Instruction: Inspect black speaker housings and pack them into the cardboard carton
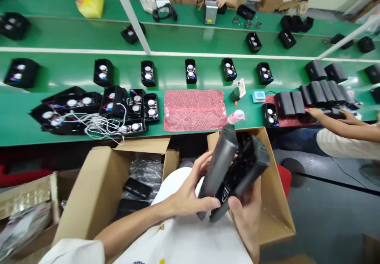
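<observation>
My left hand (190, 192) is wrapped around a black speaker housing (220, 159), its thumb along the lower end. A second black speaker housing (252, 169) is in my right hand (247, 212), with the thumb at its lower edge and most fingers hidden behind. The two pieces are tilted and lean close together at the bottom, apart at the top; a round white logo shows between them. They are over my lap, in front of an open cardboard box (276, 212). Beyond lies a red bubble-wrap sheet (194, 111) on the green bench.
Left of the sheet are several open speaker units (151, 107) and a tangle of white cables (101, 123). A pink bottle (236, 116) stands near the bench edge. Another cardboard box (89, 192) holds black parts. A co-worker's hands (316, 113) touch black housings at right.
</observation>
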Available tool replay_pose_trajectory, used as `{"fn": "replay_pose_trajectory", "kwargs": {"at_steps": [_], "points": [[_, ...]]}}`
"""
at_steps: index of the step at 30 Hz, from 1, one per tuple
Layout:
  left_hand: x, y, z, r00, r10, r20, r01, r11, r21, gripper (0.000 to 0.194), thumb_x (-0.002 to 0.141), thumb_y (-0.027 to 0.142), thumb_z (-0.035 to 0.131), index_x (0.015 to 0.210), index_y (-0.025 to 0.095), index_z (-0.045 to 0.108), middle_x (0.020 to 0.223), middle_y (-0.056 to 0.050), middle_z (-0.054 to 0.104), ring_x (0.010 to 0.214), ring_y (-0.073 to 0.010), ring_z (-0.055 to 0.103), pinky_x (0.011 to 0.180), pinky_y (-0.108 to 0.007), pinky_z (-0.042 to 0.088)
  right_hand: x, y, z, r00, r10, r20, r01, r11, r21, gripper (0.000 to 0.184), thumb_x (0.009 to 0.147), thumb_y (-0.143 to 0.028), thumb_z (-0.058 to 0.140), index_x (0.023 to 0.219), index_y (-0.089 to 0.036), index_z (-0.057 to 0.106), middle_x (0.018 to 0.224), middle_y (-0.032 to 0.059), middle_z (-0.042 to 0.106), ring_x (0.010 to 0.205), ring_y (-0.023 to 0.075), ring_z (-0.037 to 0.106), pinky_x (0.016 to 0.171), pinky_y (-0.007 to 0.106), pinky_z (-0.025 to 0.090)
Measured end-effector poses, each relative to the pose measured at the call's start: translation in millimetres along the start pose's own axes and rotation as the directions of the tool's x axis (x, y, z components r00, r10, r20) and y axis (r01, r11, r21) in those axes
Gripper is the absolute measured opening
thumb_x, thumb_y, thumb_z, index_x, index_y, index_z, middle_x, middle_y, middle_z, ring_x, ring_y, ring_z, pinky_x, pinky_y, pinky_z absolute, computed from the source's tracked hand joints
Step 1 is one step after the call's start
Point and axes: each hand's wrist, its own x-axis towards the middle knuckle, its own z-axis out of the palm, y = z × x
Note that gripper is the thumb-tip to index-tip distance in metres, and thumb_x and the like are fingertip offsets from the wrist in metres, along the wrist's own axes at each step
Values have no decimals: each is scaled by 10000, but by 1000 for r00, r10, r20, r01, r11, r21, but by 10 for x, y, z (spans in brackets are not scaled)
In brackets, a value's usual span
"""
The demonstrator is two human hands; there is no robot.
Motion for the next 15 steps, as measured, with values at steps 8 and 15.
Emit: {"fn": "replay_pose_trajectory", "kwargs": {"at_steps": [8,15], "points": [[40,-337,-113,998,20,64,-25,997,78,1089,769,447,945,1659,392,320,1722,-115,383,1570,-388,384,1308,-530,270,141,132,78,995,3,100,-9,998,68,1036,838,-580,850,1678,-366,284,1522,98,570,1347,299,631,1090,434,586],[142,-341,-186,991,43,130,-66,983,171,1072,803,493,919,1671,416,295,1727,-103,381,1575,-389,387,1297,-537,318,207,112,-3,990,-9,141,-8,993,116,984,881,-647,804,1675,-364,297,1605,94,498,1409,290,584,1128,382,561]]}}
